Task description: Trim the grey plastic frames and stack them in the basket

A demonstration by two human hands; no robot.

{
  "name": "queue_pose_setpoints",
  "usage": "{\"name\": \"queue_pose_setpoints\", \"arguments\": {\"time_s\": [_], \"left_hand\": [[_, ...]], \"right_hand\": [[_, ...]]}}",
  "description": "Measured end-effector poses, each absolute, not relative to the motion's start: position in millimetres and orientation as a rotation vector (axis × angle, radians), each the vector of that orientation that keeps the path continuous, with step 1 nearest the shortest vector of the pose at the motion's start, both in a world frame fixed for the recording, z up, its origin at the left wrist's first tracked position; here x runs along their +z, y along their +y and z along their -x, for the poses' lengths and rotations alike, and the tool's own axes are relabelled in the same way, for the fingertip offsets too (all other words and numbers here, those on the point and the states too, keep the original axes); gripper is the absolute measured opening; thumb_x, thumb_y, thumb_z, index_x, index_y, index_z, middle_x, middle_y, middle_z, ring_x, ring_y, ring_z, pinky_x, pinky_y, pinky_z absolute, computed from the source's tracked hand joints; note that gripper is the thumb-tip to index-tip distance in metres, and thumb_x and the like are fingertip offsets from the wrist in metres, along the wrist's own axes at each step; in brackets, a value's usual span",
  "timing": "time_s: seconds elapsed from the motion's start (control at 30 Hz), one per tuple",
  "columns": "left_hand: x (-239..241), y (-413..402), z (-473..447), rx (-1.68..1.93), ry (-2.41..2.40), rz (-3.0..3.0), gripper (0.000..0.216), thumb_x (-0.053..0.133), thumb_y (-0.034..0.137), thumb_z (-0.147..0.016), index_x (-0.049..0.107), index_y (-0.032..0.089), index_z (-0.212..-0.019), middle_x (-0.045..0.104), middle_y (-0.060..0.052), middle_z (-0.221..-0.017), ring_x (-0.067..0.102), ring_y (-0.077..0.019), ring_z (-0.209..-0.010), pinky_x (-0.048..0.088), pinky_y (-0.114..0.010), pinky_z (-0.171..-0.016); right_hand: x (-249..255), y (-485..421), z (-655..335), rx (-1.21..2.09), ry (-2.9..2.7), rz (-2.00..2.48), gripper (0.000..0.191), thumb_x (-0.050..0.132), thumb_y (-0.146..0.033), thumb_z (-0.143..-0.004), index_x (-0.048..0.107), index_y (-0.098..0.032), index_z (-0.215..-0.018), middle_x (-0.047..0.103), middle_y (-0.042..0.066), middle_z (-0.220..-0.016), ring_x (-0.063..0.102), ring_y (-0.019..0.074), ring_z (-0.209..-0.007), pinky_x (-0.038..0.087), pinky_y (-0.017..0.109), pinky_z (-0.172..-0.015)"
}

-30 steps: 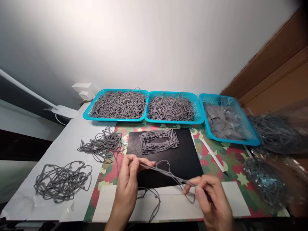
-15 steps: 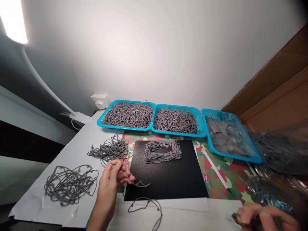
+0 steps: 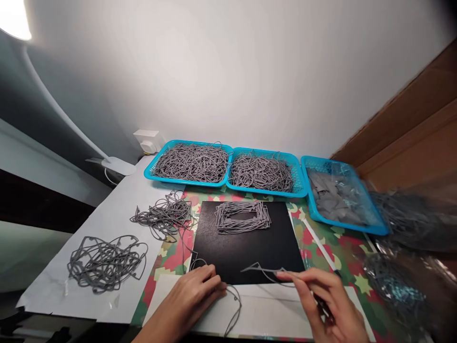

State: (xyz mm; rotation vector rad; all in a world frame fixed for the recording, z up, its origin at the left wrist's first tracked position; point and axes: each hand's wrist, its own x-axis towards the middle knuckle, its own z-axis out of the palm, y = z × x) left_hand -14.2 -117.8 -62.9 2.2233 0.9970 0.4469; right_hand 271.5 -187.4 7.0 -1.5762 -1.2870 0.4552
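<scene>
My left hand (image 3: 193,295) lies on the table at the black mat's (image 3: 246,247) front left corner, fingers closed on a thin grey rubber gasket (image 3: 232,305) that loops toward the table edge. My right hand (image 3: 326,297) pinches a second thin grey gasket (image 3: 262,271) that reaches left over the mat's front edge; a dark thin tool also seems to sit in that hand. A neat stack of grey gaskets (image 3: 243,216) rests at the back of the mat.
Three cyan baskets line the wall: two (image 3: 191,164) (image 3: 262,174) hold grey gaskets, the right one (image 3: 339,195) grey scraps. Loose tangles (image 3: 162,216) (image 3: 103,262) lie on white paper at left. A white pen-like tool (image 3: 321,247) and plastic bags of gaskets (image 3: 400,286) sit right.
The right hand has come back from the lower right with a gasket to the mat's front edge. The left hand dropped from beside the mat to its front corner.
</scene>
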Motion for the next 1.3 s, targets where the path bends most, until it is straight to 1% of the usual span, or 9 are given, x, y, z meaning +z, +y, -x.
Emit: {"name": "queue_pose_setpoints", "arguments": {"time_s": [0.37, 0.53, 0.67, 0.73, 0.9, 0.97, 1.07, 1.2, 1.3], "left_hand": [[-28, -86, 54, 0.611, 1.240, -2.111, 0.016, 0.056, 0.033, -0.115, 0.069, 0.027, -0.108, 0.068, -0.001, -0.093, 0.068, -0.0201, -0.080, 0.052, -0.028, -0.075], [-19, -47, 78, 0.714, 1.423, -2.325, 0.022, 0.055, 0.040, -0.113, 0.072, 0.026, -0.112, 0.070, -0.008, -0.112, 0.065, -0.0293, -0.103, 0.053, -0.039, -0.092], [-21, -42, 61, 0.831, 1.563, -2.387, 0.025, 0.056, 0.042, -0.114, 0.075, 0.025, -0.117, 0.065, -0.013, -0.129, 0.059, -0.0363, -0.121, 0.049, -0.053, -0.108], [-18, -50, 39, 0.835, 1.420, -2.292, 0.025, 0.064, 0.047, -0.112, 0.075, 0.029, -0.124, 0.064, -0.012, -0.136, 0.057, -0.0362, -0.129, 0.048, -0.052, -0.112], [-15, -79, -24, 0.490, 0.716, -1.872, 0.049, 0.087, 0.058, -0.095, 0.076, 0.034, -0.136, 0.070, -0.009, -0.145, 0.062, -0.0314, -0.140, 0.049, -0.043, -0.121], [-18, -86, -38, 0.459, 0.631, -1.680, 0.029, 0.075, 0.055, -0.106, 0.081, 0.029, -0.118, 0.078, -0.009, -0.135, 0.068, -0.0290, -0.135, 0.050, -0.042, -0.120], [-22, -88, -40, 0.410, 0.657, -1.336, 0.037, 0.057, 0.056, -0.115, 0.074, 0.025, -0.105, 0.086, -0.010, -0.115, 0.080, -0.0268, -0.116, 0.057, -0.041, -0.109], [-21, -81, -27, 0.400, 0.718, -1.093, 0.042, 0.060, 0.063, -0.111, 0.059, 0.024, -0.097, 0.084, -0.008, -0.090, 0.082, -0.0232, -0.084, 0.064, -0.034, -0.083], [-25, -73, -22, 0.436, 0.850, -1.278, 0.036, 0.066, 0.057, -0.109, 0.066, 0.022, -0.100, 0.079, -0.005, -0.089, 0.078, -0.0201, -0.084, 0.064, -0.030, -0.082]], "right_hand": [[2, -176, -268, 0.420, -1.486, 1.513, 0.009, 0.071, -0.034, -0.110, 0.075, -0.026, -0.108, 0.086, 0.003, -0.087, 0.081, 0.0183, -0.064, 0.065, 0.022, -0.060], [0, -175, -267, 0.408, -1.528, 1.484, 0.007, 0.069, -0.032, -0.111, 0.073, -0.026, -0.110, 0.084, 0.002, -0.086, 0.082, 0.0179, -0.067, 0.063, 0.021, -0.058], [-7, -171, -268, 0.389, -1.677, 1.404, 0.028, 0.063, -0.023, -0.114, 0.071, -0.028, -0.140, 0.086, 0.001, -0.095, 0.086, 0.0187, -0.078, 0.069, 0.024, -0.075], [-7, -168, -267, 0.382, -1.776, 1.364, 0.036, 0.061, -0.017, -0.114, 0.068, -0.028, -0.148, 0.087, 0.002, -0.098, 0.085, 0.0194, -0.081, 0.069, 0.026, -0.078], [3, -163, -257, 0.452, -1.698, 1.388, 0.017, 0.062, -0.027, -0.116, 0.077, -0.026, -0.124, 0.087, 0.005, -0.096, 0.085, 0.0207, -0.082, 0.069, 0.027, -0.079], [7, -163, -254, 0.478, -1.588, 1.398, 0.017, 0.061, -0.032, -0.117, 0.076, -0.025, -0.120, 0.087, 0.006, -0.094, 0.085, 0.0209, -0.081, 0.070, 0.027, -0.078], [10, -162, -259, 0.458, -1.449, 1.411, 0.011, 0.064, -0.032, -0.115, 0.074, -0.026, -0.117, 0.087, 0.003, -0.092, 0.087, 0.0201, -0.081, 0.070, 0.024, -0.077], [1, -160, -279, 0.356, -1.460, 1.508, 0.002, 0.073, -0.030, -0.109, 0.074, -0.028, -0.110, 0.087, 0.000, -0.091, 0.085, 0.0172, -0.075, 0.065, 0.019, -0.068], [-14, -160, -293, 0.392, -1.510, 1.593, 0.008, 0.072, -0.035, -0.110, 0.074, -0.027, -0.110, 0.085, 0.002, -0.090, 0.081, 0.0177, -0.074, 0.063, 0.021, -0.065]]}}
